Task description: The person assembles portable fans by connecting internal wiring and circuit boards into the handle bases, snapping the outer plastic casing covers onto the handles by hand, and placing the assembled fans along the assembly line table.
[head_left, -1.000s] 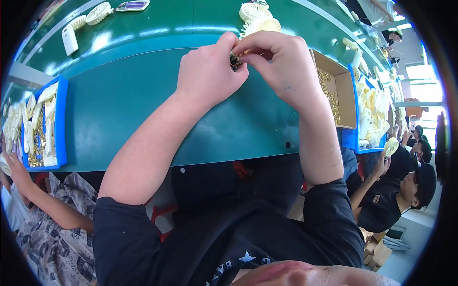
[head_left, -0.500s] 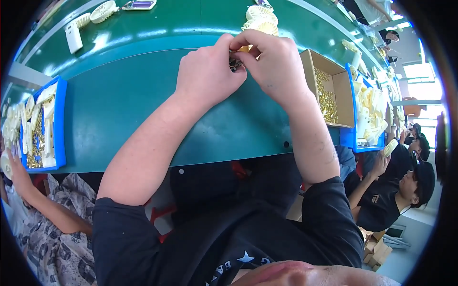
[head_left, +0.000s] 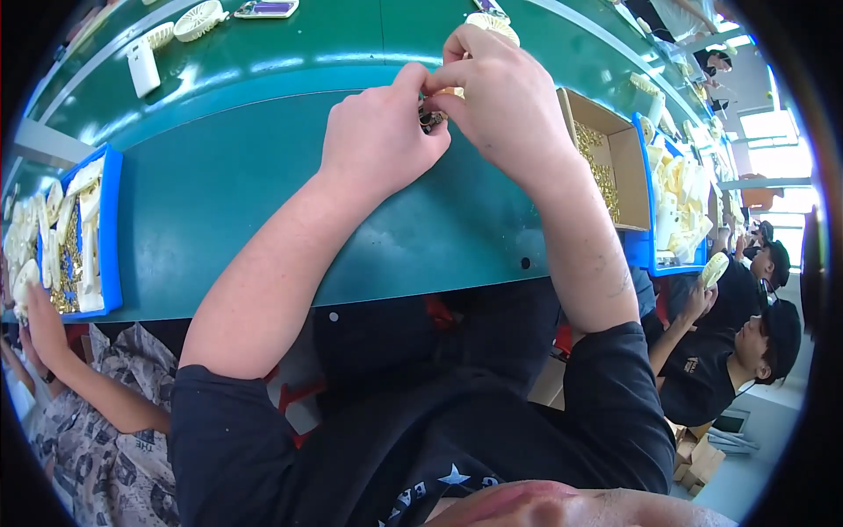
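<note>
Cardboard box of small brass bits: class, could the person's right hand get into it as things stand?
Probably yes. The cardboard box sits open-topped just right of the right hand, with nothing between them, though both hands now pinch a small part.

A long green workbench (head_left: 263,202) carries a blue tray (head_left: 107,228) of cream plastic parts at the left, an open cardboard box (head_left: 606,162) of small brass pieces beside a 2nd blue tray (head_left: 676,211) at the right, and cream fan parts (head_left: 198,18) along its far edge.

Both hands (head_left: 439,114) meet, fingertips pinched (forearms raised).
</note>
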### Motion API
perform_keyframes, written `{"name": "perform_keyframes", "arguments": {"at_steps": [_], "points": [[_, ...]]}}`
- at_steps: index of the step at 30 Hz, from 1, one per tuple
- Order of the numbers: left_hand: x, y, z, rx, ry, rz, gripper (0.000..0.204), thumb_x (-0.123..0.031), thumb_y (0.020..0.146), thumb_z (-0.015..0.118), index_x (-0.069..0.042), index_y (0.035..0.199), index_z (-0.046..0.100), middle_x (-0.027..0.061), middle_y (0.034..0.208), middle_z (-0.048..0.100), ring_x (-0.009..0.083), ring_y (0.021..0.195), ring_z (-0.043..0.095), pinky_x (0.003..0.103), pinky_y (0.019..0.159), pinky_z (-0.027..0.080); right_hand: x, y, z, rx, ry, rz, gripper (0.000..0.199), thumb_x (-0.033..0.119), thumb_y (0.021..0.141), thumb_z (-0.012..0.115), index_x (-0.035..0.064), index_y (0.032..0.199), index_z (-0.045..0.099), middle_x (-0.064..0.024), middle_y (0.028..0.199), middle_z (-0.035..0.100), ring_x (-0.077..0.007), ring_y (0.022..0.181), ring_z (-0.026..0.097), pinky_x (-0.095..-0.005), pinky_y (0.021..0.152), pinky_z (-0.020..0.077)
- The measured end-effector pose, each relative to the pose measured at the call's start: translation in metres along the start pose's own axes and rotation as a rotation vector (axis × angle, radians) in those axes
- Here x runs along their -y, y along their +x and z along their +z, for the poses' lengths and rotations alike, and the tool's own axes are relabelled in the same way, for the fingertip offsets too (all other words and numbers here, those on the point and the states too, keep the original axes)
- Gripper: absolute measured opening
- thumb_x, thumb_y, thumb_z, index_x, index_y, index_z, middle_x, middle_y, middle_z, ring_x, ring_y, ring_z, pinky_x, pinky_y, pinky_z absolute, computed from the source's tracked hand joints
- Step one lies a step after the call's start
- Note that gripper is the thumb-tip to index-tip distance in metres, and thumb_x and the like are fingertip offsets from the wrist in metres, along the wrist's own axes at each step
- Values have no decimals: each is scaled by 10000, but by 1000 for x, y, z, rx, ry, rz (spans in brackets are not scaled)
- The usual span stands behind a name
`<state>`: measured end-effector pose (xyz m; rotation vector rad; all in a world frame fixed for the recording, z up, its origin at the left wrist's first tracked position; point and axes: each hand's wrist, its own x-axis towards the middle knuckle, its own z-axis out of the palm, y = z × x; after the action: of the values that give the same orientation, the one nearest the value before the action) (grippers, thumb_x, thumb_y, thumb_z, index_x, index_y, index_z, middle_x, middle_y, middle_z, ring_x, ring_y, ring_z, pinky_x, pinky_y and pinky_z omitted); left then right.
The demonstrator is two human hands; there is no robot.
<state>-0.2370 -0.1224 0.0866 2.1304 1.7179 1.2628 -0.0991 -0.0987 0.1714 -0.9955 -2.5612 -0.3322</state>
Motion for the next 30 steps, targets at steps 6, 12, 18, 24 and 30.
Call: {"name": "perform_keyframes", "arguments": {"at_steps": [6,12,18,24,30], "points": [[2,-2,-3,17,-2,28,263,-251,819,691,-91,983,562,75,722,696,286,662,698,398,598,559,11,20,-29,133,-145,-41,98,130,789,720,113,880,751,-47,1078,653,-248,1173,556,-442,1027,416],[-7,-1,1,-10,-40,55,276,-256,816,692,-87,990,561,83,722,694,294,671,699,410,610,564,-6,18,-29,140,10,-16,62,173,725,716,120,739,746,-52,1128,667,-295,1212,509,-482,1082,321],[-18,3,3,-29,-66,17,300,-263,813,695,-92,1018,558,88,728,698,306,666,700,423,611,566,-25,1,-16,23,45,-94,86,143,773,723,122,849,757,-51,1150,661,-300,1274,495,-505,1117,318],[-21,5,4,-2,-72,-9,299,-271,823,695,-100,1028,559,85,751,706,296,685,705,421,625,566,-28,-4,-12,9,72,-56,53,126,785,757,106,834,753,-39,1207,664,-286,1334,477,-435,1137,341],[-27,9,7,-31,-105,18,277,-262,819,704,-96,1000,575,81,807,717,291,717,711,419,636,562,-37,-6,-14,27,125,-70,54,133,802,751,95,840,754,-44,1202,668,-283,1339,471,-455,1152,330]]}}
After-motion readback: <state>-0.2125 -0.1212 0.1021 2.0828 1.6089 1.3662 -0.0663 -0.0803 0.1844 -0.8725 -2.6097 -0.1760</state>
